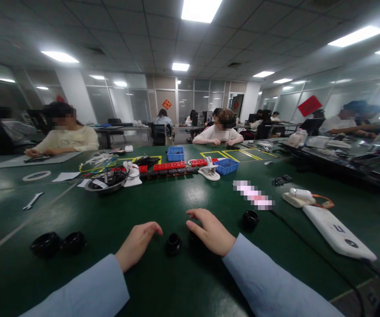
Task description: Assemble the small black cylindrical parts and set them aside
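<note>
Green table: metal bowl heaped with black cables; blue bins' contents unclear. Left hand loosely open, right hand too, contact underneath hidden. Black round part sits between them.

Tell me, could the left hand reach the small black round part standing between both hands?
Likely yes: the small black round part stands near the left hand; only green tabletop shows between them.
</note>
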### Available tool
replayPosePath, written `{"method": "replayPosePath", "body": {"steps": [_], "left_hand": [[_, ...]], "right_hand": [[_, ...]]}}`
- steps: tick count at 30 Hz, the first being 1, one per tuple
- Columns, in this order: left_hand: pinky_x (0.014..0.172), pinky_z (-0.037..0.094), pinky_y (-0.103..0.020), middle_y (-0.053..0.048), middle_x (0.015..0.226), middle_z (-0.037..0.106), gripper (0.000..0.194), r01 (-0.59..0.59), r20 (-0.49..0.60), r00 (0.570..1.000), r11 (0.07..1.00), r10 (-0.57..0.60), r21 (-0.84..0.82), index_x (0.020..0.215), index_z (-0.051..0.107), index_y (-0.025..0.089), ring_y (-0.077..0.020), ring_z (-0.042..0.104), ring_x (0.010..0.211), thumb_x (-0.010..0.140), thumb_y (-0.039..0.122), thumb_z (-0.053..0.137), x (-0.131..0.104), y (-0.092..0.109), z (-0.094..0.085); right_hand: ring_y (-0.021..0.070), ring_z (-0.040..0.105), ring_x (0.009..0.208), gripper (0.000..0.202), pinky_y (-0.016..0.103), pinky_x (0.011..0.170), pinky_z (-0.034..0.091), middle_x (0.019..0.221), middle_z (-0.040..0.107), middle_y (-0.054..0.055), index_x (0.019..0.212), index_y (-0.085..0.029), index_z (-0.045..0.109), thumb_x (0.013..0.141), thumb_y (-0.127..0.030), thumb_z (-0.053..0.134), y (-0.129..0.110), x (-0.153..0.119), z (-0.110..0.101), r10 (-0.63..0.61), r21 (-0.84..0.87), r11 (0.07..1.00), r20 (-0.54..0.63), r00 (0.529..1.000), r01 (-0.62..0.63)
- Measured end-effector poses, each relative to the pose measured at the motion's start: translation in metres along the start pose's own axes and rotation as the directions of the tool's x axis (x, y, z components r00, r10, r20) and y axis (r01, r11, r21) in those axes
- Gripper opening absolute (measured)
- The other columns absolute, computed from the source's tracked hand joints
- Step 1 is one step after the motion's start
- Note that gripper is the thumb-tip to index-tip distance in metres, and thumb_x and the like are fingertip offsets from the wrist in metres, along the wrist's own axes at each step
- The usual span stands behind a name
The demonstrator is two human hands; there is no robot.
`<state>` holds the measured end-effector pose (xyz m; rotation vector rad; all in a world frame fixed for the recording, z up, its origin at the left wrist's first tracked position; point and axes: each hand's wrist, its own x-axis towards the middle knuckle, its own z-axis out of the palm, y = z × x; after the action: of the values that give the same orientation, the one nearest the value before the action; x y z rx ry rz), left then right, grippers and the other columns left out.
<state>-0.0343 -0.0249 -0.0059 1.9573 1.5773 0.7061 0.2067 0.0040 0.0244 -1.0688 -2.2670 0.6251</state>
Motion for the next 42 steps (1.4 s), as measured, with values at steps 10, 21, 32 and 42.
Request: {"method": "replayPosePath", "body": {"steps": [10,21,32,42], "left_hand": [[0.06,0.04,-0.026,0.002,0.065,0.056,0.046,-0.083,0.064,0.995,0.99,0.076,0.114,0.076,0.062,0.019,-0.0164,0.054,0.062,0.091,0.046,0.027,0.0,0.014,-0.001],[0.103,0.02,-0.052,-0.012,0.144,0.027,0.052,0.062,-0.158,0.987,0.819,0.036,0.571,0.131,0.043,0.019,-0.0311,0.017,0.133,0.085,0.045,0.04,0.011,-0.013,0.018],[0.104,0.02,-0.05,-0.01,0.144,0.024,0.06,0.047,0.027,0.996,0.769,-0.083,0.637,0.137,0.03,0.017,-0.0287,0.019,0.133,0.088,0.052,0.03,0.009,-0.004,0.016],[0.104,0.021,-0.05,-0.009,0.144,0.024,0.061,0.049,0.025,0.996,0.774,-0.084,0.631,0.137,0.03,0.018,-0.0286,0.018,0.133,0.087,0.053,0.032,0.009,-0.004,0.016]], "right_hand": [[0.0191,0.051,0.091,0.018,0.033,0.081,0.041,0.093,0.06,0.006,0.098,-0.016,0.058,0.087,-0.027,0.049,-0.013,-0.004,0.003,-0.121,-0.039,0.992,-0.122,0.985,0.117],[0.0239,0.035,0.117,0.041,0.041,0.104,0.024,0.124,0.049,0.006,0.121,-0.022,0.048,0.084,-0.037,0.052,-0.037,-0.019,0.032,-0.265,-0.253,0.931,0.034,0.964,0.265],[0.0197,0.041,0.113,0.035,0.042,0.107,0.017,0.117,0.056,0.001,0.116,-0.023,0.051,0.081,-0.017,0.054,-0.034,-0.014,0.038,-0.237,-0.278,0.928,0.073,0.969,0.248],[0.0185,0.045,0.105,0.035,0.039,0.103,0.022,0.111,0.06,0.0,0.112,-0.024,0.054,0.078,-0.015,0.058,-0.034,-0.014,0.034,-0.223,-0.203,0.95,0.085,0.971,0.236]]}}
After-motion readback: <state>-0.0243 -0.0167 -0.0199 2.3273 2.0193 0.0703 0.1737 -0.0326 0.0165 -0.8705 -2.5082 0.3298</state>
